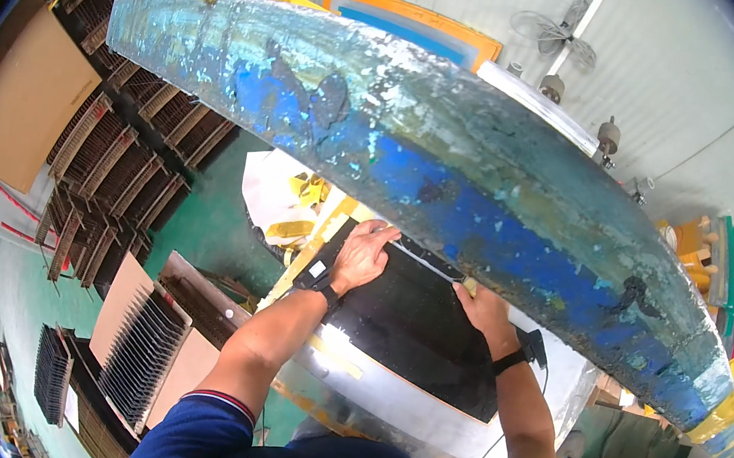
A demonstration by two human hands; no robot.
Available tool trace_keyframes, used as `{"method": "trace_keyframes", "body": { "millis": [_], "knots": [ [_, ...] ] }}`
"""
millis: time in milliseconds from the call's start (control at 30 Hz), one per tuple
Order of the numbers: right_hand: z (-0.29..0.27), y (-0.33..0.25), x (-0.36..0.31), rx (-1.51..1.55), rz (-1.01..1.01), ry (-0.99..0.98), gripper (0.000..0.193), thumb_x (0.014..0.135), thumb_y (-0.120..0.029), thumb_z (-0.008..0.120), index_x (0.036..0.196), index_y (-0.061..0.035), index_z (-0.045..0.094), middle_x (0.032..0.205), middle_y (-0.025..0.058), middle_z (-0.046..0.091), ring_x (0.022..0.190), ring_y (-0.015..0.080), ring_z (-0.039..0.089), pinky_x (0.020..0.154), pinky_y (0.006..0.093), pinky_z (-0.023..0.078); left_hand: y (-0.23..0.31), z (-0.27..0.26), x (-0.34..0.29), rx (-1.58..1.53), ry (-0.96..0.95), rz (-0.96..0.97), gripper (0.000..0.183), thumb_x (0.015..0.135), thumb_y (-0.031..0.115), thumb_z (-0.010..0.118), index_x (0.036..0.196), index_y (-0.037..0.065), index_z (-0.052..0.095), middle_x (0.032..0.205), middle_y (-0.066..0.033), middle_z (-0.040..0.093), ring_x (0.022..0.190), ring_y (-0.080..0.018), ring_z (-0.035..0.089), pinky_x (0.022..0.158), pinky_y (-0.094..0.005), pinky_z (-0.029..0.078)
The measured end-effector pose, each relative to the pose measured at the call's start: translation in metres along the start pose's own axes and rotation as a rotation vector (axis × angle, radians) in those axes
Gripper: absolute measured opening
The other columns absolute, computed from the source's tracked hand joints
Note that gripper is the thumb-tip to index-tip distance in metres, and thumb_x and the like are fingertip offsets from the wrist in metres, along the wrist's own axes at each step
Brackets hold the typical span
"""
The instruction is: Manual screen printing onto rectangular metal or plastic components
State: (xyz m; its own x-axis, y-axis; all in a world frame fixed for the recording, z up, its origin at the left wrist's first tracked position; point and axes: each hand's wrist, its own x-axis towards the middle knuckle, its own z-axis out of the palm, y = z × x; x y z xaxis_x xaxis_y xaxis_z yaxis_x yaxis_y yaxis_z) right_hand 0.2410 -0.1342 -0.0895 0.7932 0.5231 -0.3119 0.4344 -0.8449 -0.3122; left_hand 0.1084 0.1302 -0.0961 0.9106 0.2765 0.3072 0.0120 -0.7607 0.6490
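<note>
Black panel [419, 324]: glossy, dark, pale-edged below. Left hand [361, 258], fingers extended, rests atop; right hand [487, 315] pinches a small yellowish piece [470, 286].

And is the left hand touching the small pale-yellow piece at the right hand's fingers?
Apart: in the head view, the glossy black flat panel shows in a gap between the left hand and the small pale-yellow piece.

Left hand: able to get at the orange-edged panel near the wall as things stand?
Probably not directly: the paint-stained curved board looks to lie between the left hand and the orange-edged panel.
</note>
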Motion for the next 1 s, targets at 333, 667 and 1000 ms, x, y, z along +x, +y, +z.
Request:
{"method": "trace_keyframes", "body": {
  "millis": [333, 667, 1000],
  "knots": [
    [-0.003, -0.009, -0.007, 0.145, -0.205, 0.107, 0.065, 0.094, -0.059, 0.044, 0.131, -0.0072, 0.055, 0.135, 0.0241, 0.052, 0.127, 0.0407, 0.047, 0.106, 0.0444, 0.037, -0.006, 0.001, -0.005, 0.119, -0.019, -0.003, 0.037, 0.075, 0.007, 0.054, 0.111, 0.006, 0.063, 0.106, -0.016, 0.065, 0.113, -0.0359, 0.053, 0.101, -0.0441, 0.041],
    [0.007, 0.005, -0.141, 0.175, -0.332, 0.572, 0.053, 0.084, -0.035, 0.067, 0.123, -0.0008, 0.056, 0.133, 0.0221, 0.049, 0.126, 0.0398, 0.044, 0.108, 0.0468, 0.036, 0.01, -0.028, -0.086, -0.383, 0.094, -0.062, 0.059, 0.078, -0.01, 0.037, 0.135, 0.0, 0.047, 0.131, -0.0159, 0.058, 0.126, -0.027, 0.051, 0.11, -0.0352, 0.034],
    [0.069, -0.005, -0.388, 0.401, 0.035, 0.62, 0.037, 0.083, -0.016, 0.066, 0.117, -0.001, 0.059, 0.126, 0.0182, 0.055, 0.118, 0.0356, 0.05, 0.101, 0.0437, 0.042, 0.096, 0.017, -0.122, -0.672, -0.28, 0.032, 0.051, 0.088, -0.007, 0.036, 0.138, 0.001, 0.046, 0.131, -0.017, 0.057, 0.124, -0.0239, 0.053, 0.107, -0.0347, 0.037]
  ]
}}
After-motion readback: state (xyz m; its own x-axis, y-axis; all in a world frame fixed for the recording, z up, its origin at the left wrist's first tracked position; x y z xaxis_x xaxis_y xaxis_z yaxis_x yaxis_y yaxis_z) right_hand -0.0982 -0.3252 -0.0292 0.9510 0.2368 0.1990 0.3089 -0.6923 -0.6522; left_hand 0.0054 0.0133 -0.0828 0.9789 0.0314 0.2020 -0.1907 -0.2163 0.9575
